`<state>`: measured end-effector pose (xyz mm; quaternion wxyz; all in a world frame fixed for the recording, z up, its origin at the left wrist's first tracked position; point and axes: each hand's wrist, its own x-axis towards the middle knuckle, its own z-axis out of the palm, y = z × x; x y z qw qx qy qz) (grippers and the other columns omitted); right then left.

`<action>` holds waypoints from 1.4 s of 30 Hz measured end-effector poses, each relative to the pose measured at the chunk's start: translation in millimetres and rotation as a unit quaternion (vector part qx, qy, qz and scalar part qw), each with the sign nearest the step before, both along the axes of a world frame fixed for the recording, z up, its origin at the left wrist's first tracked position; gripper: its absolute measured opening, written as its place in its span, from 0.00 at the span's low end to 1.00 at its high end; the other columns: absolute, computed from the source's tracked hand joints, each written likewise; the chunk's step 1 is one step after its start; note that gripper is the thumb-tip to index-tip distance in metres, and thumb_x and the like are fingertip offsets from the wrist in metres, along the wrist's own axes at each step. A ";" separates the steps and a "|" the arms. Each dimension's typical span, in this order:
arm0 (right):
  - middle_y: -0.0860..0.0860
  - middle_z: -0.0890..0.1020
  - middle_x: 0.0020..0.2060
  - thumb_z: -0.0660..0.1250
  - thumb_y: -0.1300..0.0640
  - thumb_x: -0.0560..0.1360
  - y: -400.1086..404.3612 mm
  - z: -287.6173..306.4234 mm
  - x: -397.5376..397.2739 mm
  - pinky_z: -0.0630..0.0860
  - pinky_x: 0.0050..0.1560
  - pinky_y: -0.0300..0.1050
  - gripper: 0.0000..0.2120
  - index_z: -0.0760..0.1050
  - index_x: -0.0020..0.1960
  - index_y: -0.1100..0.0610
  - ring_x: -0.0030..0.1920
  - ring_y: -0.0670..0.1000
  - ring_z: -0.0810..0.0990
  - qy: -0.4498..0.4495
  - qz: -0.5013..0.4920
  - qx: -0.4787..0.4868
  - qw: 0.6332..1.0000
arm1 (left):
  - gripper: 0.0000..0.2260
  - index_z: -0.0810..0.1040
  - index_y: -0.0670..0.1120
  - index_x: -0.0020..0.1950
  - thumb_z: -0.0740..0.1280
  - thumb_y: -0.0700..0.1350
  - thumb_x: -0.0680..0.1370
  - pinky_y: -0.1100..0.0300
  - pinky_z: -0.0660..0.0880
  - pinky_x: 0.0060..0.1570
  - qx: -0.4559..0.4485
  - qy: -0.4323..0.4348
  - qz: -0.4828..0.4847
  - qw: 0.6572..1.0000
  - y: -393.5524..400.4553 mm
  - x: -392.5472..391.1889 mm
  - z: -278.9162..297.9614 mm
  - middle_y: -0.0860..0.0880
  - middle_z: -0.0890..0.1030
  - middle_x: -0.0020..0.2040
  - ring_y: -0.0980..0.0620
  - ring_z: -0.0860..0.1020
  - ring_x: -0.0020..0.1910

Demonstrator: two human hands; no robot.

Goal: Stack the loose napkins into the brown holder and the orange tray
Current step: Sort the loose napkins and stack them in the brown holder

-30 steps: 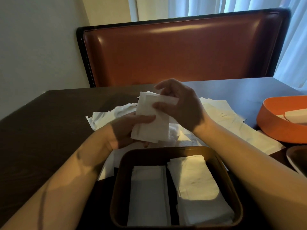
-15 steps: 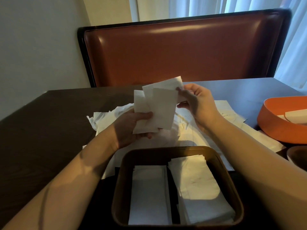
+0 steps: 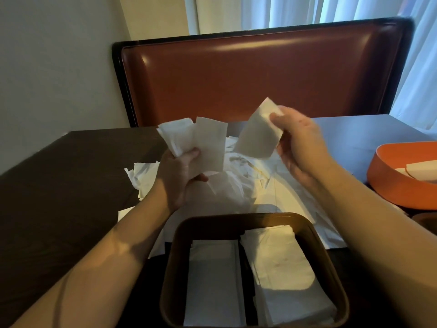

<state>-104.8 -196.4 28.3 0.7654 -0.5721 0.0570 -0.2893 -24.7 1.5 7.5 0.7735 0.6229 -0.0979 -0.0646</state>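
right hand (image 3: 300, 147) pinches one napkin (image 3: 257, 136), left hand (image 3: 182, 171) grips a few (image 3: 198, 140); square edges, then lay flat in brown holder (image 3: 331, 263).

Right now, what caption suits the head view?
Left hand grips a napkin bundle; right hand pinches one napkin above the brown holder.
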 end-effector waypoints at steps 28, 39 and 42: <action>0.49 0.85 0.41 0.72 0.63 0.73 29.4 -7.4 5.1 0.75 0.41 0.35 0.04 0.83 0.48 0.58 0.40 0.45 0.81 0.007 0.086 -0.200 0.976 | 0.32 0.78 0.49 0.56 0.44 0.69 0.77 0.56 0.76 0.29 -0.009 0.126 -0.333 0.934 7.2 -19.0 12.4 0.44 0.85 0.44 0.45 0.83 0.41; 0.45 0.84 0.38 0.70 0.61 0.76 29.2 -0.7 3.8 0.76 0.39 0.35 0.03 0.82 0.46 0.54 0.38 0.43 0.80 0.004 0.069 -0.240 0.968 | 0.24 0.75 0.47 0.58 0.59 0.62 0.72 0.57 0.76 0.25 -0.018 0.108 -0.326 0.939 5.6 -20.5 7.2 0.45 0.85 0.41 0.47 0.83 0.39; 0.46 0.84 0.37 0.72 0.61 0.74 29.8 -1.7 4.5 0.77 0.38 0.35 0.02 0.81 0.45 0.56 0.37 0.43 0.80 0.001 0.080 -0.258 0.963 | 0.25 0.75 0.48 0.59 0.57 0.63 0.71 0.57 0.76 0.27 -0.017 0.104 -0.343 0.933 5.4 -19.4 6.2 0.44 0.85 0.44 0.45 0.84 0.42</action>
